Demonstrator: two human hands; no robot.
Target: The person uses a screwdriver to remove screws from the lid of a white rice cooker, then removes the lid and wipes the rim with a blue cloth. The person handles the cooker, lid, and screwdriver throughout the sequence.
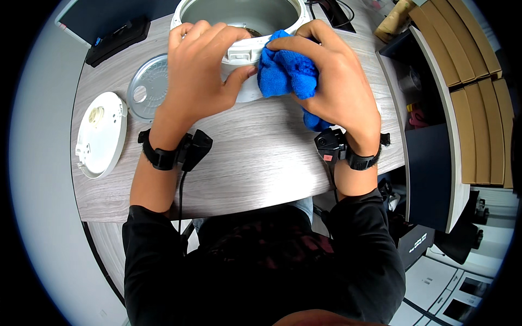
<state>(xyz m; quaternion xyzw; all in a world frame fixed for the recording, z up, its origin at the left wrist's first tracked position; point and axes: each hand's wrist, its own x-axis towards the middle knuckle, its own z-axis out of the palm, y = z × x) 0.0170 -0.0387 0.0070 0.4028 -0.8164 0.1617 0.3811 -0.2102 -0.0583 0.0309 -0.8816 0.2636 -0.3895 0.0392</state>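
A white round pot like a rice cooker body (243, 53), with no lid on it, stands at the far side of the table. Its grey inside faces up, partly hidden by my hands. My left hand (196, 76) grips the near rim left of the latch, thumb on the outer wall and fingers over the top. A crumpled blue cloth (285, 76) is bunched in my right hand (342, 73), pressed against the rim to the right of the latch. One end of the cloth hangs below that hand.
Left of the pot lie a grey perforated disc (154, 81) with a hole and a white oval lid (100, 136). Behind them rests a black case (117, 42). To the right stand a dark shelf unit (432, 163) and brown cardboard files (478, 130). Black cables (343, 16) lie at the back.
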